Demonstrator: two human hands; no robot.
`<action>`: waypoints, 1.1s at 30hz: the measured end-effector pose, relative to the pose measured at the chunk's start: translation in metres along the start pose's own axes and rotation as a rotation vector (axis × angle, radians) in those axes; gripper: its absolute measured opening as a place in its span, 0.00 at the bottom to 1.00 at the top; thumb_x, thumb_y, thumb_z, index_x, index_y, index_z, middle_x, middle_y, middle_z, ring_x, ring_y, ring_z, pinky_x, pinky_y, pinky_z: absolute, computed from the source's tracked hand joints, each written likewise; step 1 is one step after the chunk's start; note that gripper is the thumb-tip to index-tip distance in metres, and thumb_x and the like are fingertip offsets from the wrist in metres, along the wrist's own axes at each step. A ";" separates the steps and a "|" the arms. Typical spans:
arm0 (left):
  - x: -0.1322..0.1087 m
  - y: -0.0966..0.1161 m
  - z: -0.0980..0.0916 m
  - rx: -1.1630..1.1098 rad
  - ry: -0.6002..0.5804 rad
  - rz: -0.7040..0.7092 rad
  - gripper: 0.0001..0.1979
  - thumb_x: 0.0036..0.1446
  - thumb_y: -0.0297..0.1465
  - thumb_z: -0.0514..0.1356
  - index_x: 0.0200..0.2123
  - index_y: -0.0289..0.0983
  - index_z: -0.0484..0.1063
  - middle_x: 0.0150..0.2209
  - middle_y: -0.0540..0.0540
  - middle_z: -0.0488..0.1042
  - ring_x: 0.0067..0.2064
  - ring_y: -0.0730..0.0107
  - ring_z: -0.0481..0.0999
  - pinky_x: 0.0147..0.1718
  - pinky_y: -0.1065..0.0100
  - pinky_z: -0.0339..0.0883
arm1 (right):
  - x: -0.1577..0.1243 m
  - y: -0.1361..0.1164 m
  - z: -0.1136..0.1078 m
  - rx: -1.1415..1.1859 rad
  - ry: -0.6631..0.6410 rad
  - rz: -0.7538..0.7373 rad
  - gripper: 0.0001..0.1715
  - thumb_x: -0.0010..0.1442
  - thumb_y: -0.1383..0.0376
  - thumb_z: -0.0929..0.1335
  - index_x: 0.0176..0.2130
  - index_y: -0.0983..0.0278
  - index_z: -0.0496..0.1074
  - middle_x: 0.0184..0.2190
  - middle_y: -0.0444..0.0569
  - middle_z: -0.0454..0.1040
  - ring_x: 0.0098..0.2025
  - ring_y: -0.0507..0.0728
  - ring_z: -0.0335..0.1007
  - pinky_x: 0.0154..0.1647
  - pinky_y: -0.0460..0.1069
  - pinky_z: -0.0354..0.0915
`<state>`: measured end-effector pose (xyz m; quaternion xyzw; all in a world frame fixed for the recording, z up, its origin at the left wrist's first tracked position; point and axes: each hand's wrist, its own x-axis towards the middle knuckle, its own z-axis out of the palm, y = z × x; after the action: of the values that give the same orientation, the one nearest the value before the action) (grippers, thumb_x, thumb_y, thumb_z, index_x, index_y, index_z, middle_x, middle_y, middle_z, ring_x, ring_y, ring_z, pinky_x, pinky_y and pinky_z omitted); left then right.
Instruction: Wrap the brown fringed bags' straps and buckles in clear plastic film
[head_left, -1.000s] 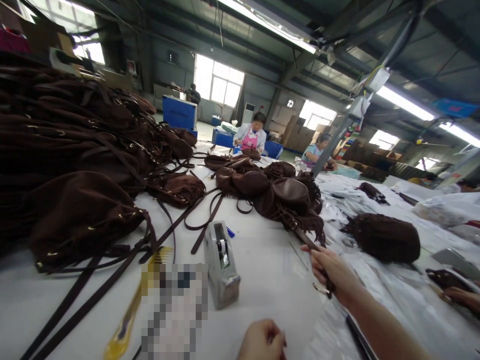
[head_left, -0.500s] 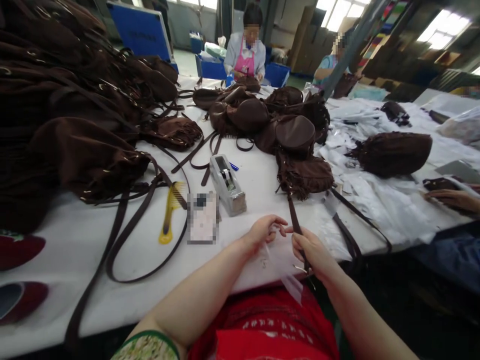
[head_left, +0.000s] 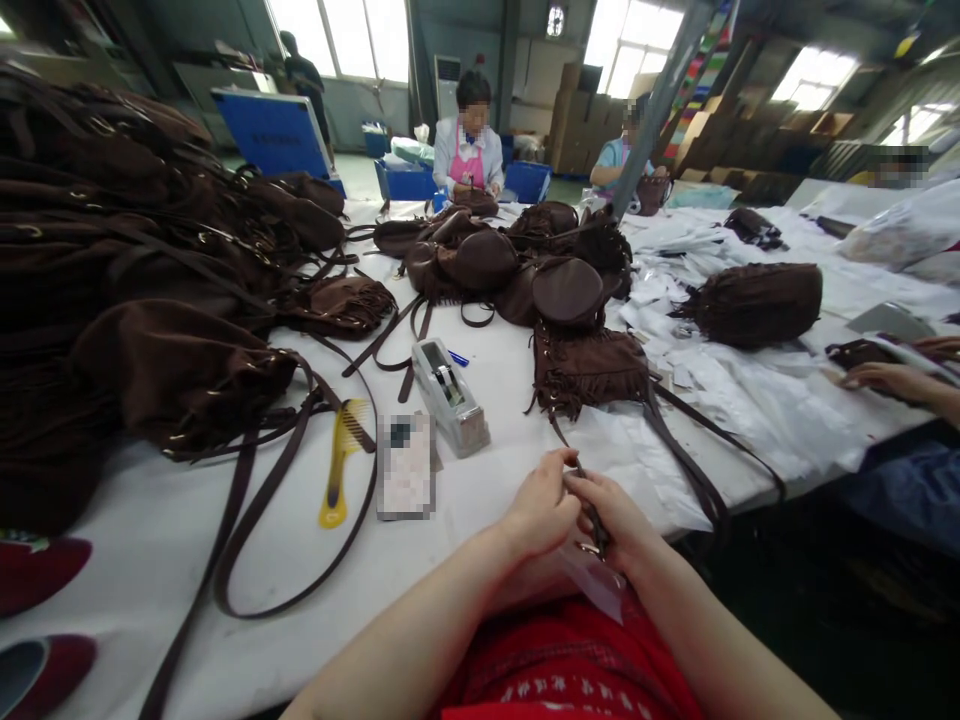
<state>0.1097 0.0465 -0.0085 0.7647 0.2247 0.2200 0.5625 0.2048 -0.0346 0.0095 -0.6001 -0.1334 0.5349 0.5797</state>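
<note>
Head view: right hand (head_left: 613, 512) holds brown strap (head_left: 598, 532), left hand (head_left: 541, 506) touching.

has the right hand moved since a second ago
Yes, toward the person's body. Against the tape dispenser, the right hand was about level in the picture; now it appears lower, clearly nearer the person than the dispenser.

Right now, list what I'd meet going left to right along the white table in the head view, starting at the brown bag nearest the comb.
Brown bag → yellow comb → blurred-out flat item → tape dispenser → left hand → right hand → dark fringed bag → co-worker's hand.
</note>
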 end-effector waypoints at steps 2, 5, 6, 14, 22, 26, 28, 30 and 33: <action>-0.001 0.002 0.000 -0.002 -0.032 -0.016 0.31 0.48 0.24 0.54 0.58 0.34 0.59 0.53 0.40 0.69 0.51 0.61 0.70 0.54 0.62 0.61 | 0.000 -0.003 -0.002 0.000 0.007 -0.042 0.21 0.47 0.55 0.73 0.24 0.62 0.60 0.13 0.34 0.55 0.13 0.44 0.48 0.13 0.42 0.42; 0.004 0.003 -0.007 0.047 -0.032 -0.055 0.24 0.52 0.32 0.57 0.53 0.33 0.65 0.46 0.41 0.73 0.43 0.63 0.72 0.46 0.65 0.65 | -0.001 -0.010 -0.007 -0.040 0.049 -0.141 0.20 0.47 0.56 0.73 0.24 0.63 0.61 0.13 0.34 0.55 0.13 0.44 0.48 0.13 0.42 0.41; 0.006 0.002 -0.010 0.076 -0.053 -0.079 0.20 0.53 0.36 0.58 0.48 0.32 0.69 0.41 0.42 0.75 0.39 0.65 0.72 0.41 0.66 0.66 | -0.002 -0.012 -0.009 -0.060 0.061 -0.169 0.20 0.47 0.55 0.73 0.24 0.63 0.61 0.14 0.34 0.55 0.13 0.44 0.48 0.13 0.42 0.41; 0.011 0.000 -0.020 -0.255 -0.255 -0.244 0.22 0.53 0.48 0.57 0.28 0.33 0.72 0.18 0.54 0.63 0.20 0.78 0.59 0.20 0.73 0.52 | -0.001 -0.015 -0.024 -0.110 0.046 -0.221 0.18 0.49 0.56 0.74 0.28 0.65 0.65 0.16 0.34 0.55 0.13 0.43 0.49 0.13 0.42 0.41; 0.009 -0.004 -0.018 -0.355 -0.353 -0.259 0.21 0.42 0.46 0.67 0.25 0.31 0.72 0.20 0.51 0.68 0.22 0.79 0.62 0.22 0.73 0.55 | -0.007 -0.029 -0.043 0.191 -0.072 0.044 0.14 0.55 0.57 0.67 0.36 0.65 0.72 0.19 0.39 0.62 0.14 0.46 0.52 0.10 0.41 0.46; 0.011 -0.002 -0.014 -0.347 -0.343 -0.256 0.20 0.41 0.45 0.68 0.23 0.32 0.71 0.20 0.50 0.69 0.21 0.78 0.63 0.21 0.73 0.55 | -0.015 -0.046 -0.049 0.348 -0.149 0.096 0.10 0.53 0.67 0.66 0.35 0.67 0.74 0.23 0.45 0.70 0.18 0.47 0.58 0.15 0.42 0.56; 0.010 0.003 -0.014 -0.339 -0.283 -0.236 0.19 0.43 0.44 0.67 0.23 0.33 0.70 0.20 0.51 0.69 0.21 0.78 0.63 0.21 0.74 0.55 | -0.020 -0.050 -0.049 0.377 -0.177 0.117 0.11 0.54 0.67 0.65 0.36 0.67 0.75 0.25 0.47 0.72 0.22 0.48 0.63 0.21 0.43 0.62; 0.006 0.012 -0.018 -0.310 -0.179 -0.195 0.17 0.46 0.42 0.65 0.23 0.33 0.68 0.20 0.52 0.67 0.22 0.79 0.62 0.22 0.74 0.55 | -0.027 -0.050 -0.048 0.382 -0.217 0.112 0.14 0.53 0.65 0.66 0.39 0.68 0.76 0.28 0.49 0.75 0.29 0.51 0.69 0.32 0.45 0.68; -0.018 0.036 -0.036 -0.243 -0.137 -0.147 0.16 0.53 0.41 0.61 0.25 0.34 0.67 0.21 0.52 0.66 0.24 0.79 0.62 0.23 0.75 0.56 | -0.039 -0.044 -0.046 0.324 -0.301 0.085 0.18 0.53 0.65 0.68 0.45 0.67 0.75 0.36 0.51 0.78 0.38 0.54 0.73 0.46 0.49 0.67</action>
<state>0.0779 0.0532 0.0345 0.6856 0.2131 0.1510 0.6795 0.2467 -0.0775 0.0537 -0.4178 -0.1053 0.6568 0.6188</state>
